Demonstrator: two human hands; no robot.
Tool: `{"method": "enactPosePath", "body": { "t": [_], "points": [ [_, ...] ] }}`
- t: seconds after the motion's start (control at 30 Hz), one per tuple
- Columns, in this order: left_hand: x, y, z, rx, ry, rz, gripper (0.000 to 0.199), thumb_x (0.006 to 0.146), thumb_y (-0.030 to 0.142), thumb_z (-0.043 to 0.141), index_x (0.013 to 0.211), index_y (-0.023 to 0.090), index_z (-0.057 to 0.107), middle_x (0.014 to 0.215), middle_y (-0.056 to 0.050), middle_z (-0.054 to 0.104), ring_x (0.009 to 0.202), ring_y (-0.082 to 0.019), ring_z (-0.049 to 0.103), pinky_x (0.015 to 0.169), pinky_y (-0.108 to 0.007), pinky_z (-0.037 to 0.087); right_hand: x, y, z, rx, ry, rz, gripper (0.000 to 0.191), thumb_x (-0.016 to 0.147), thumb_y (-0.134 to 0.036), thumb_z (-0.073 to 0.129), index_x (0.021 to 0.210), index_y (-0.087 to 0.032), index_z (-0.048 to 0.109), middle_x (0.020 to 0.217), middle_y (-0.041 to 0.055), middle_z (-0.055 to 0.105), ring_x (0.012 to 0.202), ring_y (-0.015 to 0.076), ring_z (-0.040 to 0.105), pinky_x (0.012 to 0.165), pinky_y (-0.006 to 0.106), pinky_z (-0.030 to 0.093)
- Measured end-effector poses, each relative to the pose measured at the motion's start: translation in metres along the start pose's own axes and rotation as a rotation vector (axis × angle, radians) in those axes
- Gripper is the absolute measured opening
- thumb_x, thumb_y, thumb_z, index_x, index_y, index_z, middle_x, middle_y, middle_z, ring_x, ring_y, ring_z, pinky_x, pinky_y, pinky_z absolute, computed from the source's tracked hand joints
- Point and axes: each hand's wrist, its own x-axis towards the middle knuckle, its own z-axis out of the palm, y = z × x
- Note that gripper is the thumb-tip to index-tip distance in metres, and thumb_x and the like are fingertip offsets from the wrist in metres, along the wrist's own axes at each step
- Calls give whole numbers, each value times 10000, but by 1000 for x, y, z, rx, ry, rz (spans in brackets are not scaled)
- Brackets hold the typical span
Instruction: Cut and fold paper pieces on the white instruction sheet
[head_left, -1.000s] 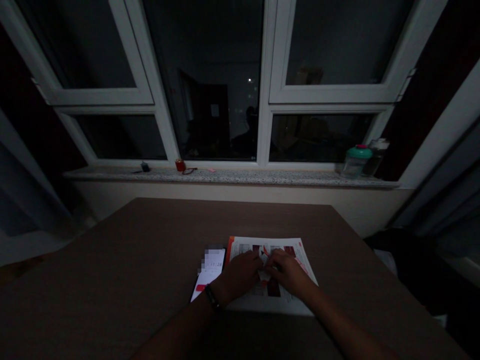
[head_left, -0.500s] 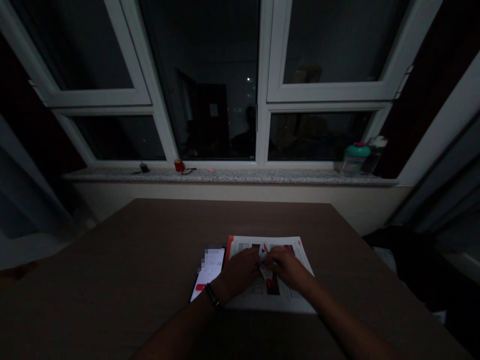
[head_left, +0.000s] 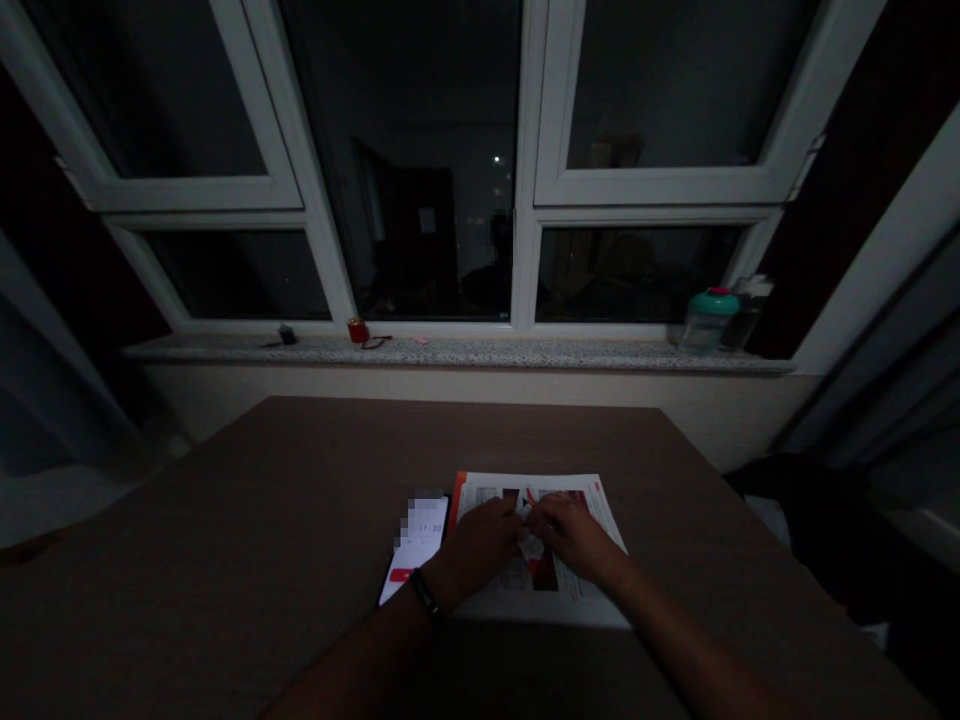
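Note:
My left hand [head_left: 485, 541], with a dark band on its wrist, and my right hand [head_left: 574, 532] meet over a printed sheet [head_left: 551, 608] with an orange left edge. Between them they pinch a small crumpled white and red piece [head_left: 532, 547], its ends showing above and below the fingers. The fingertips of both hands are closed and close together. A phone [head_left: 418, 540] with a lit screen lies just left of the sheet, beside my left wrist. Dim light hides the finer detail of the piece.
The brown table [head_left: 225, 520] reaches toward a stone windowsill [head_left: 465, 352]. On the sill stand a teal-lidded bottle [head_left: 707, 318], a second clear bottle [head_left: 750, 305], a small red jar [head_left: 358, 330] and a small dark item [head_left: 286, 335]. Dark fabric [head_left: 832, 530] lies right of the table.
Both hands stay in nearly the same place, with their fingertips slightly shifted on the white and red piece. The upper end of the piece shows a little less.

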Motion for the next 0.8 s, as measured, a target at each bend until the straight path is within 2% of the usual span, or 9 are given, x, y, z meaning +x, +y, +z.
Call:
{"method": "enactPosePath", "body": {
  "t": [0.2,0.43,0.6,0.8],
  "points": [
    [1,-1,6,108,20,69,124,990,164,528,1011,180,649,1099,-60,626,1022,-209,594,883,-313,479,0,-3,-1,-54,-34,6,135,911,-190,573,839,-222,684,908,27,684,921,210,580,848,316,389],
    [1,-3,9,116,59,163,177,1008,122,472,1057,174,634,1124,-63,623,1058,-202,584,928,-322,462,3,-1,0,-45,-43,9,179,943,-224,531,825,-207,665,885,36,686,896,208,588,843,322,397],
    [1,-1,6,125,7,138,166,996,151,512,1001,188,674,1066,-48,654,1012,-215,621,853,-311,485,3,-3,1,-40,-19,46,241,977,-272,480,845,-207,671,892,42,682,912,216,593,853,336,411],
    [-1,10,-7,73,-15,109,223,983,112,477,1004,187,686,1089,-59,674,1042,-225,634,900,-331,491,2,-1,7,-121,-7,15,209,977,-251,488,859,-204,654,883,45,650,910,215,568,836,324,401]
  ]
}}
